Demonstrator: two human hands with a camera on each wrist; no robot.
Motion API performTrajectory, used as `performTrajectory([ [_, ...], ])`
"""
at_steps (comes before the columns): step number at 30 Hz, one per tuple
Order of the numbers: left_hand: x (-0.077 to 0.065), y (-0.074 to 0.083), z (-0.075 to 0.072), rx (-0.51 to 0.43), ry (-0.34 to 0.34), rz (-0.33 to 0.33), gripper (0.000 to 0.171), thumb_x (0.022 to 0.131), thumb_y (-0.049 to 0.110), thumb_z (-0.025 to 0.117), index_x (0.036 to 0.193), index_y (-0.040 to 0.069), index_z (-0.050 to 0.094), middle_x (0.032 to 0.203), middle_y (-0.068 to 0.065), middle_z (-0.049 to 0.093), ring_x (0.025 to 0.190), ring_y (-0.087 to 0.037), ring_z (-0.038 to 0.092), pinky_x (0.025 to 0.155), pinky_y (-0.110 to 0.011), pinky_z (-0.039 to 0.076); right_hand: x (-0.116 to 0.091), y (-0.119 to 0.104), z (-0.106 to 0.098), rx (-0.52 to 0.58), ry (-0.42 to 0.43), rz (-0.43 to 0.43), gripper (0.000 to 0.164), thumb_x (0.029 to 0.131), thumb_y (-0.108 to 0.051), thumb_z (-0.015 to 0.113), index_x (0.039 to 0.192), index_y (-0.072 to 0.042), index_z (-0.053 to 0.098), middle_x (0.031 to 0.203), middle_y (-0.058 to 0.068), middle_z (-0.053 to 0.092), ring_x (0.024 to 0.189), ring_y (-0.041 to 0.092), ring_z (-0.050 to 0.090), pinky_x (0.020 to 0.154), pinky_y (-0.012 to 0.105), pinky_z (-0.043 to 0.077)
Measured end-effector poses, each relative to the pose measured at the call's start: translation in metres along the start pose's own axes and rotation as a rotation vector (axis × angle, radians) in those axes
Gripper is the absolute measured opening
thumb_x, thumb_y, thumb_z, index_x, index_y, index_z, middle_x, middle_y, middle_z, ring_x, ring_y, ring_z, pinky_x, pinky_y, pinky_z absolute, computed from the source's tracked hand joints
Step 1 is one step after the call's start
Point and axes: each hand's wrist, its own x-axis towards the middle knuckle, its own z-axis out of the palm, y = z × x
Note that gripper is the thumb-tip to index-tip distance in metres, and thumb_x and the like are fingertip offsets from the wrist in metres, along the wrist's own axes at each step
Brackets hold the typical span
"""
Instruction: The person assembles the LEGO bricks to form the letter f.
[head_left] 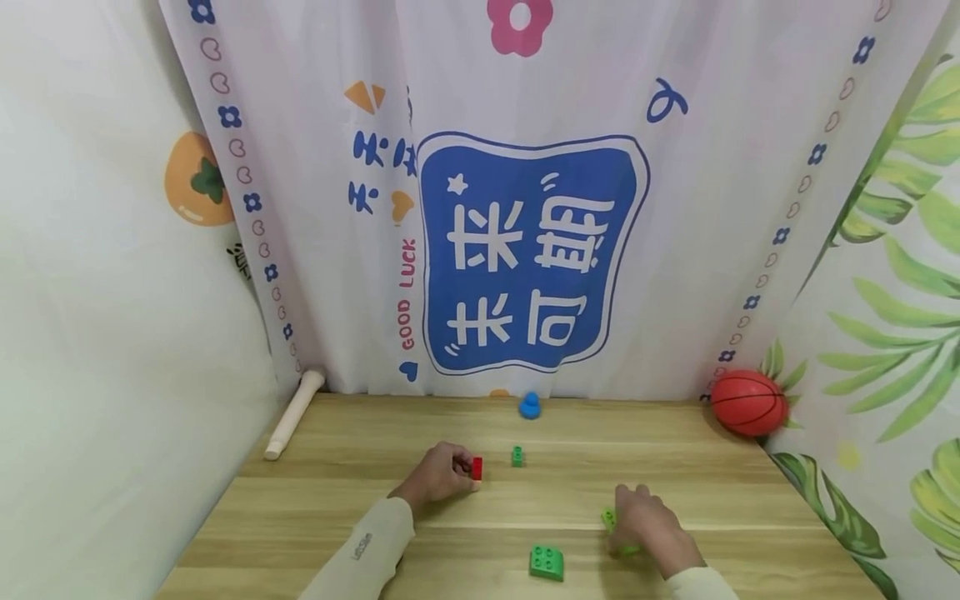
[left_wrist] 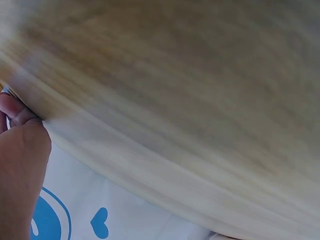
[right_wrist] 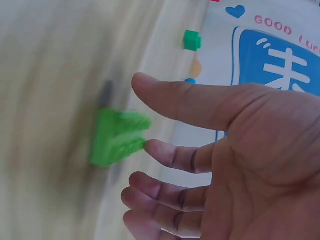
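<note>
At the middle of the table, my left hand pinches a small red toy brick between thumb and fingers. In the left wrist view only part of that left hand shows at the left edge, and the brick is out of sight. My right hand reaches down over a light green toy brick, covering part of it. Seen from the right wrist, the fingers of the right hand are spread and loosely bent, the index fingertip close to the studded light green brick; contact is unclear.
A green studded brick lies near the front, and a smaller green one farther back. A blue knob-like piece sits by the curtain. A white stick lies at the back left, a red ball at the back right.
</note>
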Motion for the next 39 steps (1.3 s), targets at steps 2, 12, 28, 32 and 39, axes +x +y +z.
performTrajectory([
  [2, -0.001, 0.001, 0.0, -0.002, -0.001, -0.005, 0.023, 0.084, 0.006, 0.091, 0.1, 0.002, 0.075, 0.093, -0.008, 0.071, 0.084, -0.015, 0.059, 0.075, -0.026, 0.054, -0.004, 0.006, 0.005, 0.02, 0.018, -0.015, 0.073, 0.066, -0.004, 0.089, 0.129, 0.011, 0.056, 0.11, 0.027, 0.057, 0.095, 0.041, 0.059, 0.082, 0.059, 0.056],
  [12, 0.001, 0.001, -0.003, 0.011, 0.013, -0.004, 0.026, 0.084, 0.009, 0.092, 0.104, 0.002, 0.076, 0.095, -0.004, 0.071, 0.087, -0.016, 0.061, 0.079, -0.029, 0.056, -0.005, 0.012, 0.012, 0.087, 0.057, -0.038, 0.052, 0.077, -0.004, 0.084, 0.119, 0.005, 0.053, 0.087, 0.012, 0.057, 0.077, 0.027, 0.054, 0.068, 0.04, 0.047],
  [28, 0.001, -0.001, -0.001, -0.011, 0.016, 0.011, 0.027, 0.084, 0.007, 0.091, 0.104, 0.001, 0.075, 0.096, -0.006, 0.071, 0.086, -0.015, 0.061, 0.077, -0.028, 0.055, 0.013, 0.007, 0.022, 0.045, 0.112, 0.009, 0.052, 0.088, -0.017, 0.084, 0.124, 0.008, 0.056, 0.094, 0.014, 0.062, 0.082, 0.027, 0.058, 0.075, 0.046, 0.054],
  [32, 0.0, -0.001, -0.001, -0.017, 0.017, 0.007, 0.026, 0.084, 0.006, 0.091, 0.103, 0.001, 0.075, 0.095, -0.007, 0.072, 0.085, -0.014, 0.06, 0.076, -0.026, 0.054, 0.015, 0.005, 0.022, 0.048, 0.109, 0.005, 0.049, 0.087, -0.015, 0.085, 0.12, 0.006, 0.056, 0.093, 0.014, 0.061, 0.082, 0.027, 0.058, 0.076, 0.047, 0.054],
  [39, -0.003, 0.001, 0.001, -0.013, 0.008, -0.015, 0.025, 0.085, 0.007, 0.09, 0.105, 0.002, 0.075, 0.096, -0.005, 0.07, 0.087, -0.014, 0.06, 0.078, -0.026, 0.054, 0.019, -0.002, 0.025, 0.043, 0.15, -0.033, 0.039, 0.088, -0.012, 0.084, 0.116, 0.004, 0.062, 0.096, 0.012, 0.067, 0.083, 0.024, 0.061, 0.076, 0.044, 0.056],
])
